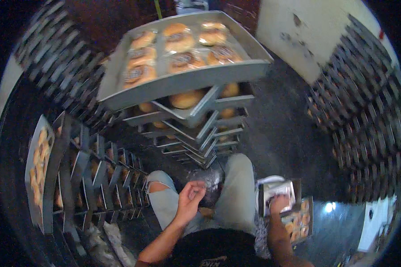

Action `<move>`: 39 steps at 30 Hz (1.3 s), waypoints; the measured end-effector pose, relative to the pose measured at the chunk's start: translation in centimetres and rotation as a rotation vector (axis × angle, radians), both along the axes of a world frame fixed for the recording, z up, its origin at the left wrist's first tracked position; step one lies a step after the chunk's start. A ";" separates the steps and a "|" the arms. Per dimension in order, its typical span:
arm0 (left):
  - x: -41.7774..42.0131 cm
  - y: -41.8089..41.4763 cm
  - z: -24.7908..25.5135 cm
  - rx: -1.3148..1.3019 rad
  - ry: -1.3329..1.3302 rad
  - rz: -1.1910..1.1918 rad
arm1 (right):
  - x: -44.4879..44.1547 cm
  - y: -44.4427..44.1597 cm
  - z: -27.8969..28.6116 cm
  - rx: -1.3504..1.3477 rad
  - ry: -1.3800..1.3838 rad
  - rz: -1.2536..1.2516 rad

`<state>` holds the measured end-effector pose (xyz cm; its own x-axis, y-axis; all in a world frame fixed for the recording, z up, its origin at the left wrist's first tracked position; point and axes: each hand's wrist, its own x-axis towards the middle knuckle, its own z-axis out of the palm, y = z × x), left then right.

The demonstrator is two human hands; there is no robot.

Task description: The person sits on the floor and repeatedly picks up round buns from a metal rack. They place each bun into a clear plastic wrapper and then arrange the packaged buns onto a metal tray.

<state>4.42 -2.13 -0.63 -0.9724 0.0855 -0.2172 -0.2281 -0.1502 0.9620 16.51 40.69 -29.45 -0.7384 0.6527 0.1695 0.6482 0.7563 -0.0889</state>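
Note:
My left hand (pixel 191 198) is raised over my lap, its fingers curled near a dark, shiny plastic bag (pixel 209 182) between my knees; whether it pinches anything is unclear. At my right side, my right hand (pixel 279 203) reaches into a small box (pixel 261 200) with pale, glossy packaging (pixel 280 193) inside. What its fingers touch is hidden. In front of me a large metal tray (pixel 187 78) holds several buns (pixel 180 38) in clear printed wrappers. It tops a stack of crisscrossed trays with more buns.
Stacked trays (pixel 83 167) stand close on the left, the top one holding buns (pixel 39 167). Tall tray stacks (pixel 357 106) rise at the right and another (pixel 63 63) at upper left. A tray of buns (pixel 299 222) lies low beside the box. Pale sacks (pixel 103 243) lie lower left.

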 end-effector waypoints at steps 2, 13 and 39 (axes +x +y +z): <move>0.2 1.0 -0.7 0.011 -0.009 -0.074 | -0.4 -0.2 0.4 -0.099 -0.004 -0.065; -2.4 11.1 -1.3 -0.258 0.382 -0.254 | -9.4 -14.8 27.8 -0.711 0.831 0.365; -3.6 -13.6 -4.3 0.546 -0.207 0.660 | -55.0 -31.0 59.5 -0.023 0.443 1.449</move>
<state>0.78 -15.71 -4.91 -0.8056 -0.3365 -0.4876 -0.0943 -0.7396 0.6663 -38.45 9.65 30.09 -0.6199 -0.5659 0.5436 -0.7142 0.6939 -0.0919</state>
